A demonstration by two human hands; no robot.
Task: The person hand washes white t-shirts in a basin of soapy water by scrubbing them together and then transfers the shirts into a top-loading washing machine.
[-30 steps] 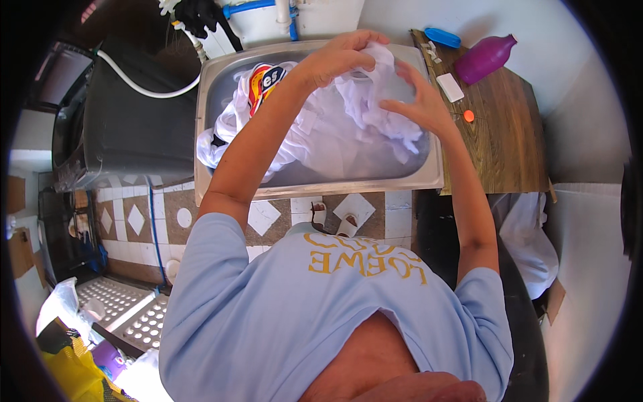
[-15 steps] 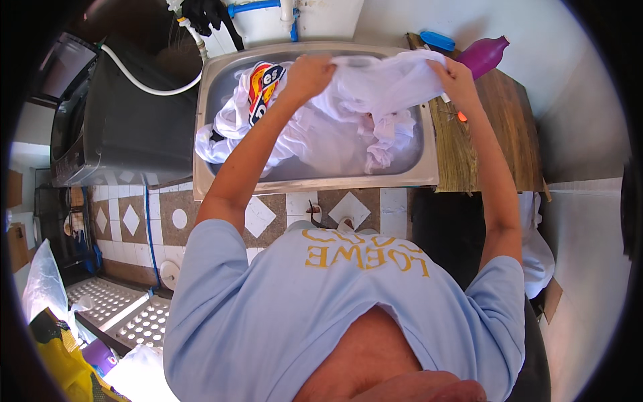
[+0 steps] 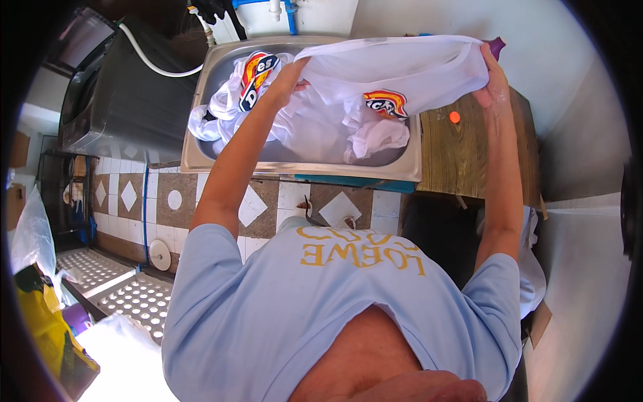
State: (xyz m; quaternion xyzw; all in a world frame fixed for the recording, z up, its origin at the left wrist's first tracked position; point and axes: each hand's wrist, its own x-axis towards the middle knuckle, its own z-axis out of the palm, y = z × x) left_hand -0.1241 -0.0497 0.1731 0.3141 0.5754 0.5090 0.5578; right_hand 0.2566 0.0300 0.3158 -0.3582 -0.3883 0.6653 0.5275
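Note:
A wet white T-shirt [image 3: 395,70] is stretched between my two hands over the metal sink [image 3: 295,167]. My left hand [image 3: 289,82] grips one end above the middle of the basin. At the other end, my right hand [image 3: 494,79] is closed on the cloth, over the wooden counter. A red, yellow and dark printed logo shows on the lower part of the shirt, which hangs down into the sink. Another white garment [image 3: 231,100] with a similar print lies bunched on the basin's left side. Cloudy water [image 3: 315,134] surrounds the fabric.
Right of the sink stands a wooden counter [image 3: 435,157] with an orange cap [image 3: 455,117] on it. A purple bottle [image 3: 496,47] is mostly hidden behind the shirt. To the left is a dark washing machine [image 3: 127,100] with a white hose [image 3: 151,63].
My hands have moved apart, the right one outward to the right and the left slightly left. The shirt is spread wider, its printed logo now showing. The orange cap is more exposed.

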